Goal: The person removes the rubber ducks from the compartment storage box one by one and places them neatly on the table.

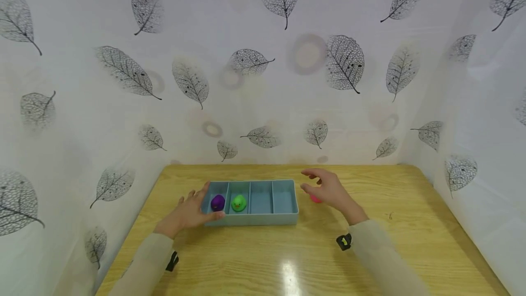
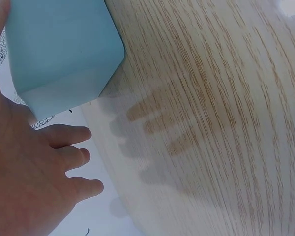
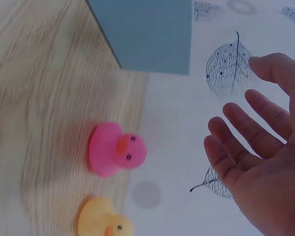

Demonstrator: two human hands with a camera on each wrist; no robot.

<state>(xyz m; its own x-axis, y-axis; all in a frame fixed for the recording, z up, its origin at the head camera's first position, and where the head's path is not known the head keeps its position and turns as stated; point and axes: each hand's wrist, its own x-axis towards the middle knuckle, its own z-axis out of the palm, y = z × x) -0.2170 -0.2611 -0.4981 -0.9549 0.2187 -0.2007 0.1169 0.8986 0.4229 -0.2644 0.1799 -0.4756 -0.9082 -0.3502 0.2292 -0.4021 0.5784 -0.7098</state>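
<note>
A pale blue box (image 1: 273, 219) with several compartments in a row lies on the table. My left hand (image 1: 191, 211) holds its left end, thumb on the front rim and index finger along the left side; in the left wrist view the other fingers (image 2: 71, 140) stick out past the box. A purple toy duck (image 1: 218, 202) sits in the leftmost compartment, a green toy duck (image 1: 239, 203) in the one beside it. Right of the box, my right hand (image 1: 330, 191) hovers with parted fingers, holding nothing. Partly hidden under it is a pink rubber duck (image 3: 115, 150).
A yellow rubber duck (image 3: 101, 219) stands beside the pink one in the right wrist view; the right hand hides it in the head view. Leaf-patterned white sheeting (image 1: 263, 104) walls the wooden table (image 1: 255, 259) at the back and both sides.
</note>
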